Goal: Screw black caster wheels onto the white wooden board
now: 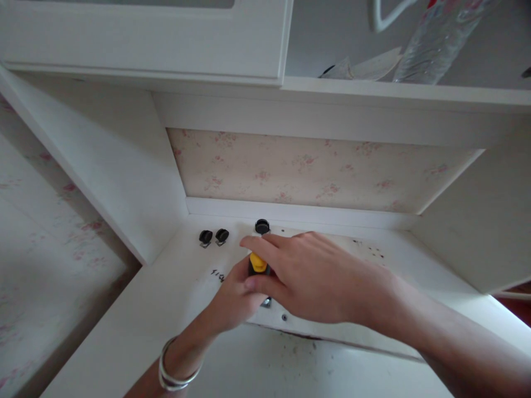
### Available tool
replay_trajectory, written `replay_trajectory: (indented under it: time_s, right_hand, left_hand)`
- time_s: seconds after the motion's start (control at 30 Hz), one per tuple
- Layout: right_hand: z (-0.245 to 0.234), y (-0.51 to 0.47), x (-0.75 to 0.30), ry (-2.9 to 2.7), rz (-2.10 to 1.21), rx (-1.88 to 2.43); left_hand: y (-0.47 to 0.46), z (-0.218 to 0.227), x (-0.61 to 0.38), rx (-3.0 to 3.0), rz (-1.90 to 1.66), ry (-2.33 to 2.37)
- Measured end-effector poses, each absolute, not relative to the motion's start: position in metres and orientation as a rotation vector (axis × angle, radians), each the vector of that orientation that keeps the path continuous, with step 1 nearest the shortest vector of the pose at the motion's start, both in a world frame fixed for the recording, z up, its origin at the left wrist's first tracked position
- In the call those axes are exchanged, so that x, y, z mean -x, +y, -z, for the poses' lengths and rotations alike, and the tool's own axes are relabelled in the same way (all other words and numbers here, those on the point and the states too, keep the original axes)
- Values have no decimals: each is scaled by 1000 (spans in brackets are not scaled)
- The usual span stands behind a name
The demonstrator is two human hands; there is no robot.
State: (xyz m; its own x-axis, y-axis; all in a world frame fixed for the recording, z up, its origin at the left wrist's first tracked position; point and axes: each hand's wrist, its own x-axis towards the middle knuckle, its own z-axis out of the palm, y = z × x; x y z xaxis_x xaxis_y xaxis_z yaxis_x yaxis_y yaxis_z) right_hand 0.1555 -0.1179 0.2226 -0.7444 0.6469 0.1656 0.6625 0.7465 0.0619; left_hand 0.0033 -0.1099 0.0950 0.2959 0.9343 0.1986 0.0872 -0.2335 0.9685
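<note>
View from above of a white table (pixel 182 287) set in a white alcove. Two hands meet at the centre of the frame over one tool (pixel 258 263) with a yellow and black handle.

The left hand (pixel 232 301) enters from the lower left. Its grip is closed around the lower part of the tool, though the other hand hides most of its fingers. Thin silver bangles (pixel 174 373), at least two, circle its wrist.

The right hand (pixel 315 276) enters from the lower right and lies over the left. Its forefinger runs above the yellow cap and its thumb below, so its grip is clamped on the handle.

The tool stands on the table just left of centre, between both hands. Only one patch of yellow and black shows.

Three black knobs rest on the table near the back edge. Two sit side by side left of the hands (pixel 206 236) (pixel 222 235). One (pixel 262 225) sits just above the right forefinger.

One small screw (pixel 284 317) shows in the table below the right hand. One dark handwritten mark (pixel 218 273) lies just left of the left hand.

One flowered back panel (pixel 311 171) fills the middle of the frame. One clear plastic bottle (pixel 440 38) lies on the shelf (pixel 373 88) at the upper right.
</note>
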Motion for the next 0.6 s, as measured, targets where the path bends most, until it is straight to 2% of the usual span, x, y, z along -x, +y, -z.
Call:
replay_trajectory:
  time_s: [0.07, 0.23, 0.4, 0.6]
  right_hand:
    - [-222, -118, -157, -2828, 132, 1072]
    - [-217, -116, -154, -2766, 326, 1166]
    - [-221, -116, -155, -2812, 71, 1022]
    - [-216, -114, -153, -2752, 271, 1140]
  left_hand:
    - [-110, -94, -3, -1595, -1076, 935]
    - [-110, -94, -3, -1592, -1085, 953]
    - [-112, -96, -3, -1566, -1126, 916]
    - [-111, -98, -4, -1591, -1081, 1015]
